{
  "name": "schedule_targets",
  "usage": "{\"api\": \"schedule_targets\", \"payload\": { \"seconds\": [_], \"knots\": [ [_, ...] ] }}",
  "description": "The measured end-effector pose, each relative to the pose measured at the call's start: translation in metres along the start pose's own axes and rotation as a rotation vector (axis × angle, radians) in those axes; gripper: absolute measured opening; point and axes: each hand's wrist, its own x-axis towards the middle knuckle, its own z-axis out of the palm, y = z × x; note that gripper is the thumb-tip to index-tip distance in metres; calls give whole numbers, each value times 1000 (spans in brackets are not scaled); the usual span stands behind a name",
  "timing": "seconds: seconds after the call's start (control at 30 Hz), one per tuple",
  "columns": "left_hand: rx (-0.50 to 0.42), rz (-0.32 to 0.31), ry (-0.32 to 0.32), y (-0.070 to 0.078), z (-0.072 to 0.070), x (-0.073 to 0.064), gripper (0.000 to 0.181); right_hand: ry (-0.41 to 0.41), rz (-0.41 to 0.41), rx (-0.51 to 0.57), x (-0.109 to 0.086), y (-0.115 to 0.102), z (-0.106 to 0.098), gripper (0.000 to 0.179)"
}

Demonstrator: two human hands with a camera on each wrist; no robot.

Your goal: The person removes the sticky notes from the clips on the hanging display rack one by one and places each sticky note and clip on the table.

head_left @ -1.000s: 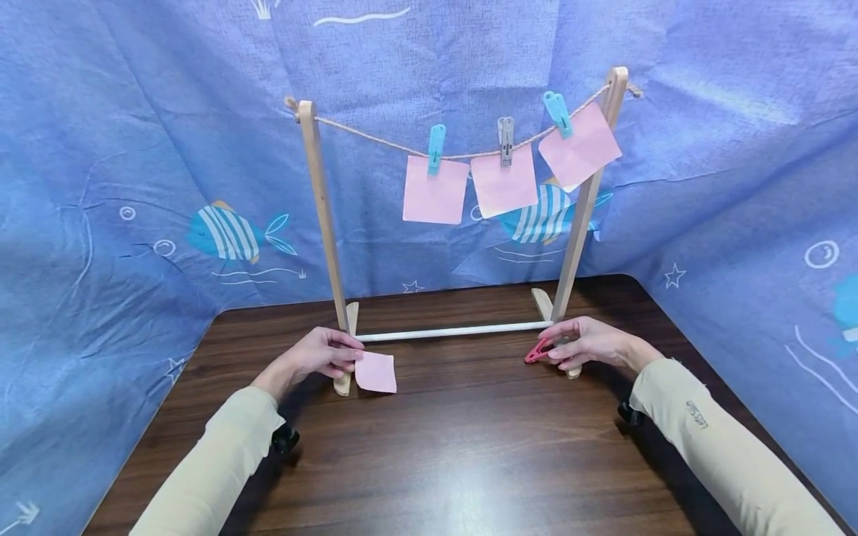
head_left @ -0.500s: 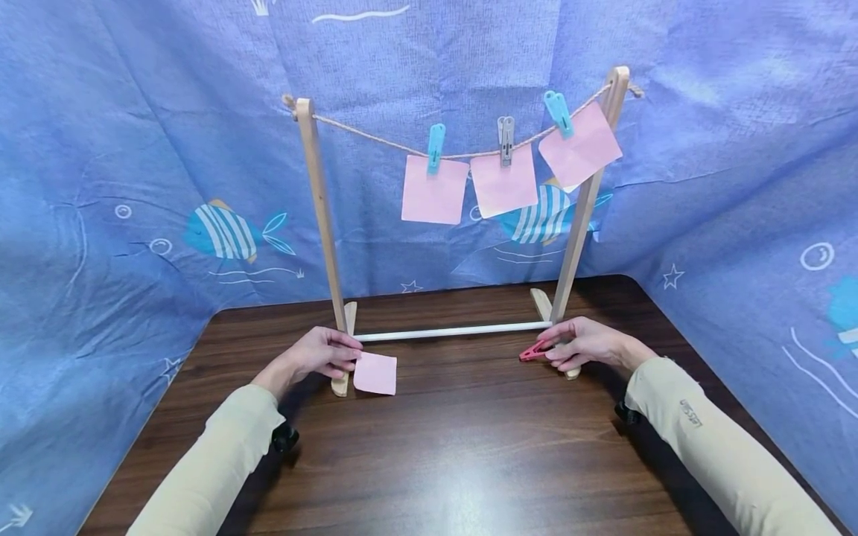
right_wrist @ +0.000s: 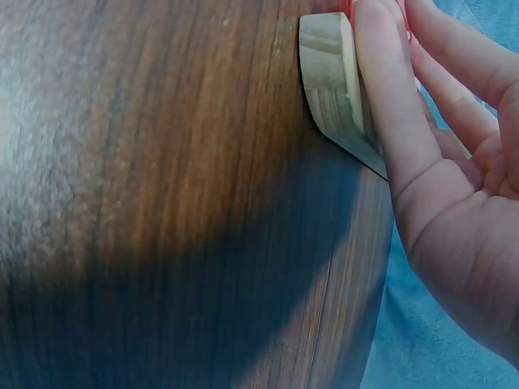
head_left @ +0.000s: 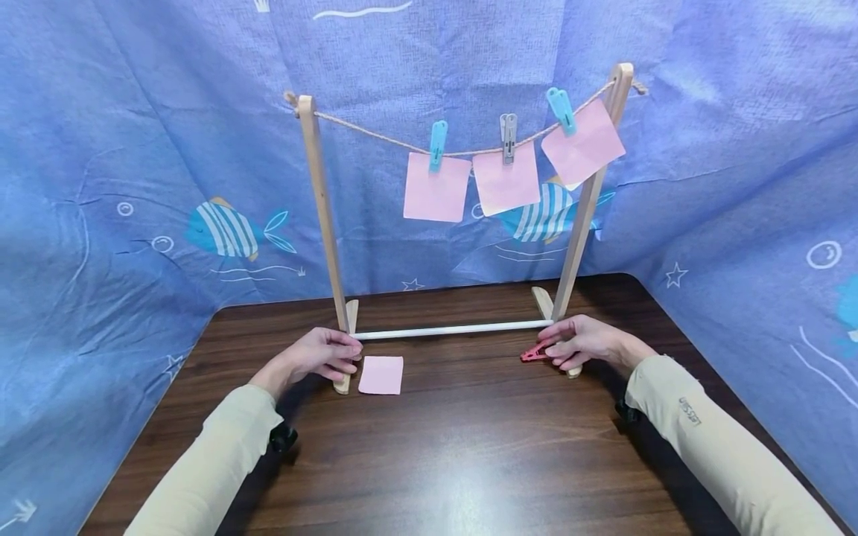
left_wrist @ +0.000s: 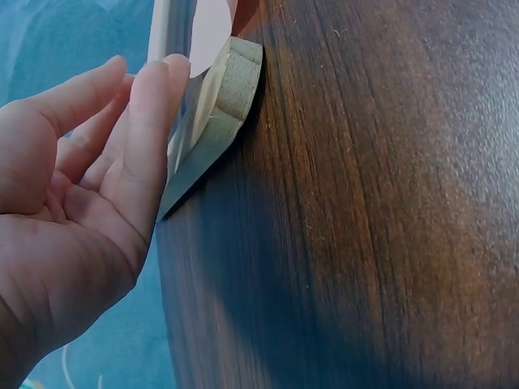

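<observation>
My left hand is at the foot of the stand's left post, thumb and fingertips bent together. A square pink sticky note reaches out to the right from those fingertips, its corner right at them. In the left wrist view the note overlaps the stand's foot. At the right post my right hand pinches a red clothespin, which points left. The right wrist view has only red slivers of it showing behind the fingers.
A wooden stand with a white bottom bar stands at the back of the brown table. Across its posts sags a twine line. Three pink notes hang there under two blue clothespins and a grey clothespin.
The note at my left fingertips has shifted slightly right and squared up to the view. The red clothespin has tipped flatter. Both hands have hardly moved.
</observation>
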Motion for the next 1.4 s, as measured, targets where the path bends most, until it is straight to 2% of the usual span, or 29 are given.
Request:
{"api": "schedule_targets", "payload": {
  "seconds": [0.47, 0.8, 1.0, 1.17, 1.4],
  "knots": [
    [14, -30, -48, 8, 0, -4, 45, 19, -9, 7, -4, -3, -3, 59],
    [20, -18, -74, 13, -6, -12, 47, -11, -18, 23, -8, -7, -4, 57],
    [12, -27, -97, 14, -7, -16, 48, -43, 10, 27, -9, -12, -3, 58],
    [24, -39, -134, 23, -6, -18, 50, -68, 8, 2, -10, -22, -2, 62],
    [32, -41, -150, 45, -3, -21, 48, -76, -6, -52, -12, -46, -2, 59]
  ]
}}
